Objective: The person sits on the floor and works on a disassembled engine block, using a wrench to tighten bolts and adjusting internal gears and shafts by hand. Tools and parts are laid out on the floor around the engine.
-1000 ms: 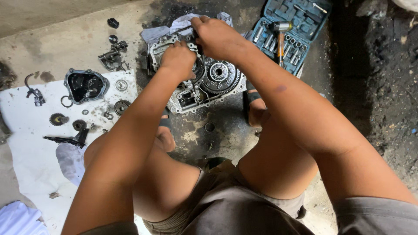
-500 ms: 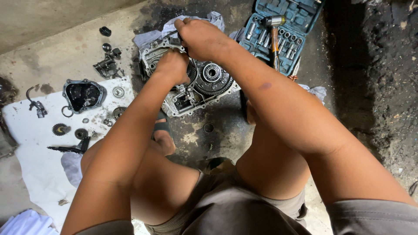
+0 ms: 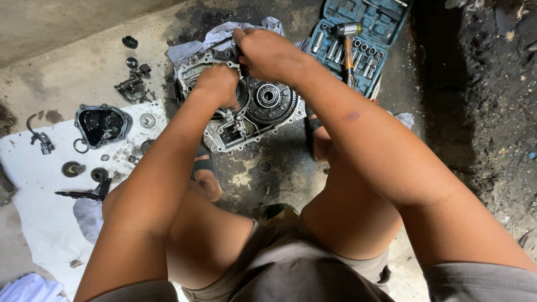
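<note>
Both hands work inside the open engine case (image 3: 240, 106), which lies on the floor toward its far edge, before the knees. The left hand (image 3: 219, 84) is clenched on a part inside; the right hand (image 3: 268, 53) has its fingers curled around a dark piece at the case's top rim. Best done, I judge, with the case held steady and the pull kept straight, clear of the large gear (image 3: 269, 98).

The engine case (image 3: 246, 114) is dull silver metal with a dark grey toothed gear (image 3: 270, 99) at its middle. The tool box (image 3: 358, 42) is teal blue, its sockets (image 3: 364, 61) shiny silver. The hammer (image 3: 348, 39) has a silver head and an orange handle. The sheet (image 3: 33, 207) is white with black grease spots. The small cover (image 3: 102, 124) is black inside. The shorts (image 3: 291, 268) are khaki grey. The floor (image 3: 67, 61) is grey concrete stained black with oil.
</note>
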{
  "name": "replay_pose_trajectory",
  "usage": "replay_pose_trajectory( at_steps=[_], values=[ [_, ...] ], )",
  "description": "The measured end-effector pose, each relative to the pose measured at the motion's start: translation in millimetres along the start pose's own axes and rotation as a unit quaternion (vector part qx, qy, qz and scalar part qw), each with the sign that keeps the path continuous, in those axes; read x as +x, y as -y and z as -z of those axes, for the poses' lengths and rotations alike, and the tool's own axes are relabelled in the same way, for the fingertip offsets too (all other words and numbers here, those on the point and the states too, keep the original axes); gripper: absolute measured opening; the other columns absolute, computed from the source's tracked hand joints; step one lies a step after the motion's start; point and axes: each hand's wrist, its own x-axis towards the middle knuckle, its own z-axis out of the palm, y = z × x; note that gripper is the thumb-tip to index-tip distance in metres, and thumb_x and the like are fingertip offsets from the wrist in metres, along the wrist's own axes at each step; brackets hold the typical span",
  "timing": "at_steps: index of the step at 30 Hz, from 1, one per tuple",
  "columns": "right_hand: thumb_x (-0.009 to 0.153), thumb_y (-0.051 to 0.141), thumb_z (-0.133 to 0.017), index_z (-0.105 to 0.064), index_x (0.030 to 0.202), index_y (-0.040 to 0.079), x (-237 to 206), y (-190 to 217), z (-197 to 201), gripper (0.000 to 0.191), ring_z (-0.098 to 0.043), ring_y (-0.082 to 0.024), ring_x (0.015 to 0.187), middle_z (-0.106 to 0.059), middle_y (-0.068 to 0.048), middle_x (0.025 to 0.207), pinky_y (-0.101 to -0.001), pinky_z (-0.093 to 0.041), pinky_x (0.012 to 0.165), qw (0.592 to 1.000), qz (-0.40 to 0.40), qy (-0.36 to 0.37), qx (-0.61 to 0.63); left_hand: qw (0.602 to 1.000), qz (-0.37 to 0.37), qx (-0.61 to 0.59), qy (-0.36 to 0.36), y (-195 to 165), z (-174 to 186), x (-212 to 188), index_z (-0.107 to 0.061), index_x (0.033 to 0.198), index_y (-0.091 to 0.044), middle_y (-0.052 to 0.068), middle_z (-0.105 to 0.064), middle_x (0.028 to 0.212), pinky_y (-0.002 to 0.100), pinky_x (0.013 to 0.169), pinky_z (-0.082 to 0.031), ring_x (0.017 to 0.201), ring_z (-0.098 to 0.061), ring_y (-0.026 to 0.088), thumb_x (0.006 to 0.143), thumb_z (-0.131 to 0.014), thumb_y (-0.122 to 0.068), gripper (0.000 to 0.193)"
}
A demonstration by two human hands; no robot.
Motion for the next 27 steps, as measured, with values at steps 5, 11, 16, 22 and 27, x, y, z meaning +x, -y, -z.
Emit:
replay_pose_trajectory(
  at_steps=[5,11,16,22,27],
  values=[
    [0.086,0.009,-0.074,-0.059,0.115,-0.006,-7,-4,11,0.035,-0.065,-0.047,0.100,-0.068,-0.028,0.105,-0.0526,-0.052,0.083,1.000,-0.013,0.027,-0.007,0.999,-0.029,0.003,-0.040,-1,-7,-1,-0.073,0.115,0.004,0.026,-0.062,0.131,0.044,0.105,-0.050,0.126,-0.058,0.039,0.065,-0.096,-0.038,0.069],
    [0.087,0.007,-0.073,-0.061,0.111,-0.003,-20,-6,27,0.029,-0.065,-0.046,0.100,-0.069,-0.026,0.103,-0.0537,-0.051,0.084,0.997,0.005,0.083,0.000,0.998,-0.031,0.000,-0.048,-3,-8,-3,-0.070,0.116,0.006,0.027,-0.060,0.132,0.045,0.102,-0.051,0.127,-0.056,0.040,0.065,-0.096,-0.038,0.072],
    [0.096,0.008,-0.074,-0.059,0.109,-0.005,-24,-11,42,0.023,-0.067,-0.046,0.096,-0.069,-0.027,0.102,-0.0527,-0.053,0.083,0.998,0.058,-0.032,0.013,1.000,0.004,-0.016,0.025,-1,3,0,-0.073,0.118,0.003,0.023,-0.068,0.131,0.045,0.104,-0.055,0.124,-0.065,0.038,0.070,-0.093,-0.037,0.066],
    [0.093,0.006,-0.073,-0.060,0.121,-0.003,-33,-25,63,0.032,-0.066,-0.048,0.097,-0.070,-0.028,0.103,-0.0544,-0.051,0.081,0.995,0.012,-0.093,0.038,1.000,-0.020,0.011,-0.012,1,-7,3,-0.072,0.114,0.006,0.026,-0.062,0.131,0.044,0.102,-0.054,0.120,-0.063,0.040,0.067,-0.096,-0.036,0.068],
    [0.089,0.010,-0.076,-0.058,0.116,-0.005,-43,-29,57,0.036,-0.066,-0.050,0.093,-0.069,-0.029,0.099,-0.0552,-0.052,0.079,0.998,0.003,-0.064,-0.018,0.997,-0.063,0.031,-0.044,0,-23,7,-0.067,0.122,0.004,0.025,-0.063,0.131,0.045,0.097,-0.057,0.121,-0.062,0.041,0.065,-0.093,-0.019,0.067]
  ],
)
